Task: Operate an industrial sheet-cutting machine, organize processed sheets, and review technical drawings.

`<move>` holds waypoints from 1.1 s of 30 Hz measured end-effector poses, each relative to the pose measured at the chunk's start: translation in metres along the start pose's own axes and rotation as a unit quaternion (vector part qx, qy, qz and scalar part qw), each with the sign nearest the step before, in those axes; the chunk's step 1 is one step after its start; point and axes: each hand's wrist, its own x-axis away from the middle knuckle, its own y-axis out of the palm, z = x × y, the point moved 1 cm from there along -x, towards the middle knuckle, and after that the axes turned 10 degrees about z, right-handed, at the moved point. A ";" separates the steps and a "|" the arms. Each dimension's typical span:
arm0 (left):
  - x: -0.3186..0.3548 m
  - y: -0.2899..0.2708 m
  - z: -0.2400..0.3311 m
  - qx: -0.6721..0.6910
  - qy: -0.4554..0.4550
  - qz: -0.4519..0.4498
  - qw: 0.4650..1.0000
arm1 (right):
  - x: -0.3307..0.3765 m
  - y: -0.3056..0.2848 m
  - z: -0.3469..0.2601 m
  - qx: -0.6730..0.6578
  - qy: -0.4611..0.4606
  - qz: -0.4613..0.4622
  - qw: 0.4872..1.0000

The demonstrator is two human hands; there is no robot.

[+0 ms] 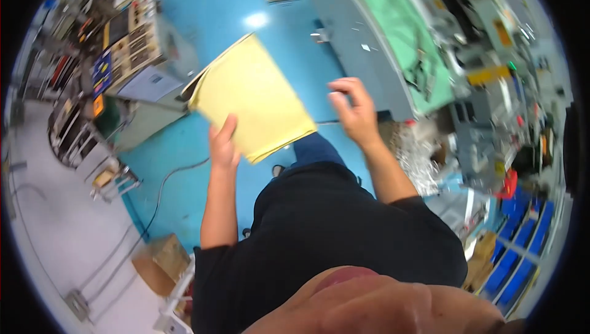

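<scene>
My left hand grips the near left edge of a yellow folder-like bundle of sheets, thumb on top and the other fingers hidden beneath. The bundle is held out in front of my body, above the floor. At its far left side the layers part and a darker edge shows between them. My right hand is raised to the right of the bundle, apart from it. Its fingers are loosely bent, the thumb stands off from them, and nothing shows between them.
To the left stands a machine with a control panel. A grey workbench or machine with a green mat is at the right. A cable crosses the blue floor. Blue bins are at lower right, a cardboard box at lower left.
</scene>
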 end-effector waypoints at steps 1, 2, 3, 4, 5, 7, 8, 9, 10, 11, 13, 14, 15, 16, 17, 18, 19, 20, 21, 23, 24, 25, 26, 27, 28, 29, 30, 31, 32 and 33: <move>-0.024 0.008 0.006 0.027 -0.028 -0.013 0.999 | -0.009 0.007 0.016 -0.047 0.048 0.020 0.998; -0.048 0.016 0.011 0.058 -0.057 -0.030 0.996 | -0.021 0.015 0.032 -0.086 0.095 0.039 0.991; -0.073 0.027 0.015 0.070 -0.072 -0.037 0.994 | -0.035 0.023 0.048 -0.111 0.124 0.047 0.985; -0.093 0.035 0.020 0.085 -0.084 -0.044 0.992 | -0.049 0.035 0.063 -0.136 0.152 0.051 0.978; -0.112 0.039 0.021 0.089 -0.065 -0.026 0.994 | -0.061 0.047 0.081 -0.152 0.187 0.053 0.969; -0.162 0.050 0.022 0.047 -0.115 -0.011 0.992 | -0.093 0.074 0.127 -0.182 0.241 0.036 0.953; -0.188 0.058 0.024 0.057 -0.088 0.003 0.994 | -0.113 0.089 0.151 -0.194 0.264 0.021 0.945; -0.208 0.067 0.025 0.034 -0.099 0.009 0.994 | -0.139 0.105 0.165 -0.206 0.254 -0.007 0.945; -0.228 0.076 0.029 0.011 -0.115 0.014 0.993 | -0.161 0.119 0.179 -0.214 0.312 -0.019 0.926; -0.247 0.082 0.039 0.017 -0.099 0.033 0.994 | -0.184 0.135 0.186 -0.217 0.373 -0.030 0.902; -0.279 0.092 0.052 0.031 -0.096 0.017 0.995 | -0.236 0.162 0.189 -0.234 0.365 -0.067 0.899; -0.297 0.099 0.061 0.036 -0.091 0.025 0.995 | -0.264 0.175 0.191 -0.247 0.354 -0.080 0.898; -0.312 0.107 0.072 0.030 -0.069 0.033 0.997 | -0.290 0.188 0.195 -0.246 0.354 -0.090 0.898; -0.328 0.112 0.081 0.024 -0.048 0.040 0.998 | -0.315 0.202 0.197 -0.249 0.341 -0.128 0.897; -0.348 0.115 0.086 0.030 -0.042 0.044 0.998 | -0.343 0.217 0.198 -0.252 0.325 -0.166 0.896; -0.368 0.115 0.088 0.015 -0.020 0.054 0.998 | -0.367 0.233 0.197 -0.250 0.321 -0.172 0.897; -0.388 0.117 0.091 0.001 0.002 0.063 0.998 | -0.387 0.251 0.192 -0.248 0.304 -0.213 0.895; -0.408 0.119 0.095 0.007 0.007 0.063 0.998 | -0.408 0.269 0.187 -0.245 0.285 -0.253 0.892; -0.428 0.120 0.098 0.002 0.003 0.067 0.998 | -0.426 0.286 0.185 -0.236 0.281 -0.282 0.887; -0.469 0.126 0.107 0.001 0.001 0.064 0.998 | -0.461 0.321 0.181 -0.221 0.253 -0.297 0.894; -0.491 0.129 0.112 0.005 0.000 0.065 0.998 | -0.479 0.338 0.181 -0.207 0.229 -0.310 0.899; -0.514 0.131 0.118 0.009 -0.001 0.064 0.998 | -0.497 0.354 0.183 -0.208 0.231 -0.302 0.901; -0.538 0.133 0.127 0.012 -0.002 0.057 0.998 | -0.516 0.369 0.187 -0.204 0.228 -0.298 0.904; -0.562 0.135 0.136 0.019 -0.004 0.045 0.999 | -0.535 0.384 0.190 -0.197 0.252 -0.304 0.898; -0.587 0.136 0.144 0.026 -0.008 0.031 0.999 | -0.554 0.398 0.194 -0.189 0.276 -0.308 0.891; -0.613 0.137 0.153 0.029 -0.010 0.021 0.999 | -0.574 0.414 0.196 -0.184 0.273 -0.300 0.895; -0.636 0.138 0.161 0.022 -0.017 0.022 0.999 | -0.592 0.429 0.195 -0.167 0.285 -0.304 0.894; -0.660 0.139 0.171 0.015 -0.023 0.023 0.999 | -0.611 0.442 0.196 -0.151 0.296 -0.307 0.892; -0.685 0.143 0.182 0.018 -0.026 0.012 0.999 | -0.629 0.456 0.199 -0.145 0.293 -0.299 0.896; -0.708 0.148 0.195 0.019 -0.032 0.005 0.999 | -0.647 0.469 0.205 -0.150 0.287 -0.290 0.901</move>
